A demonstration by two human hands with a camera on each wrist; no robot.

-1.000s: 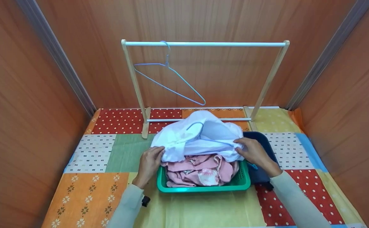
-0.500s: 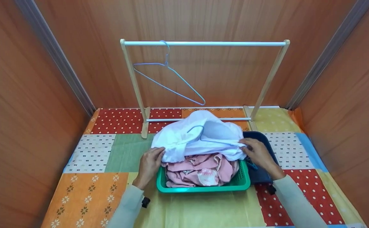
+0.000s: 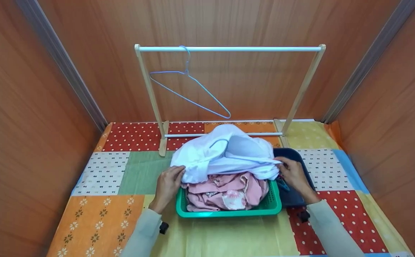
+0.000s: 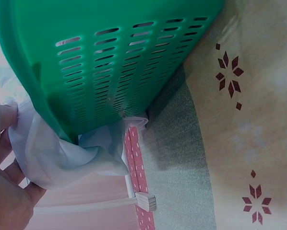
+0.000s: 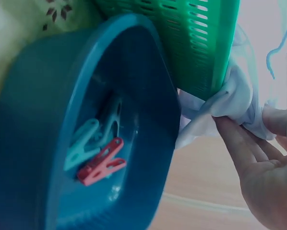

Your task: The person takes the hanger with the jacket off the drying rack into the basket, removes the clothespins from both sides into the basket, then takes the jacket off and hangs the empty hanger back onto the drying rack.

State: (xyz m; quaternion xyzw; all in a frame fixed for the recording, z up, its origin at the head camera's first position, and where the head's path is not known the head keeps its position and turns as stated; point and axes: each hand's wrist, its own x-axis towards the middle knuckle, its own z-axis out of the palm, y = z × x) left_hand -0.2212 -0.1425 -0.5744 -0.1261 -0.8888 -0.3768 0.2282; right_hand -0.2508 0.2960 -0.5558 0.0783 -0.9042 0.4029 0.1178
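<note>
A white garment (image 3: 193,157) lies bunched over the far part of a green basket (image 3: 229,214). A thin blue hanger (image 3: 219,140) pokes its hook out of the garment; most of its frame is covered. My left hand (image 3: 167,185) pinches the garment's left edge, with thumb and fingers on the cloth in the left wrist view. At the other side my right hand (image 3: 294,174) pinches the right edge, drawn out past the basket rim above the dark blue basin (image 5: 28,96). Pink clothes (image 3: 211,198) fill the basket under the white one.
Behind the basket stands a drying rack (image 3: 250,49) with one empty hanger (image 3: 207,91) near its left end. Red and teal clothespins (image 5: 102,162) lie in the basin. A patchwork cloth (image 3: 100,221) covers the table, and wooden panels (image 3: 8,125) enclose it.
My right hand has shifted a little to the right, and the garment's right edge is drawn out with it. My left hand has stayed in place.
</note>
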